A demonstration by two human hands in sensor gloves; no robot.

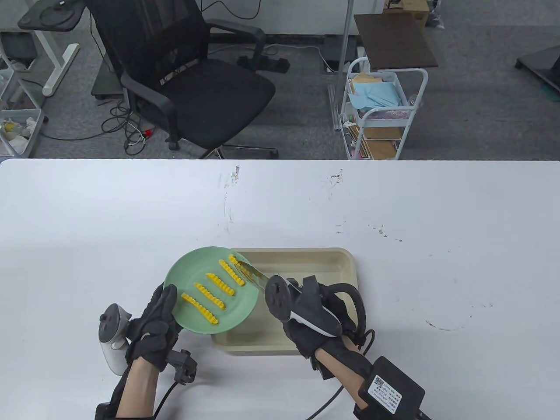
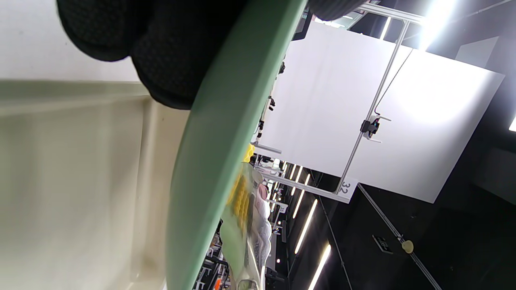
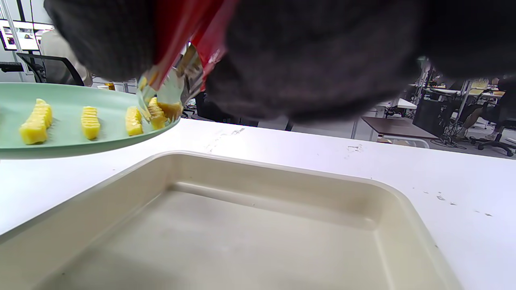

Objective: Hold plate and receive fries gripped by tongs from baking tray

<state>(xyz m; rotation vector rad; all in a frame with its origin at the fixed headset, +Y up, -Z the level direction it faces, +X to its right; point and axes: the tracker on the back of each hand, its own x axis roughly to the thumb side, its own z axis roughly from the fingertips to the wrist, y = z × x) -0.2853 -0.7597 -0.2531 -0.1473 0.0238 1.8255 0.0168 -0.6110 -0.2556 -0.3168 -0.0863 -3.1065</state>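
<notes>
The white surface (image 1: 87,227) spans the whole width of the table view, its far edge running straight across. Dark scuffs and scratches mark it around the middle and toward the right. A beige baking tray (image 1: 345,267) lies directly on it near the front edge, a little right of centre. In the right wrist view the tray's (image 3: 282,177) rim and rounded corner sit flat on the white top (image 3: 463,181).

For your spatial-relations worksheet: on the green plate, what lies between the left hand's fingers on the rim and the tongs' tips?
In the table view, three crinkle-cut fries lie on the green plate between the left hand and the tongs, which clasp a fourth fry.
</notes>
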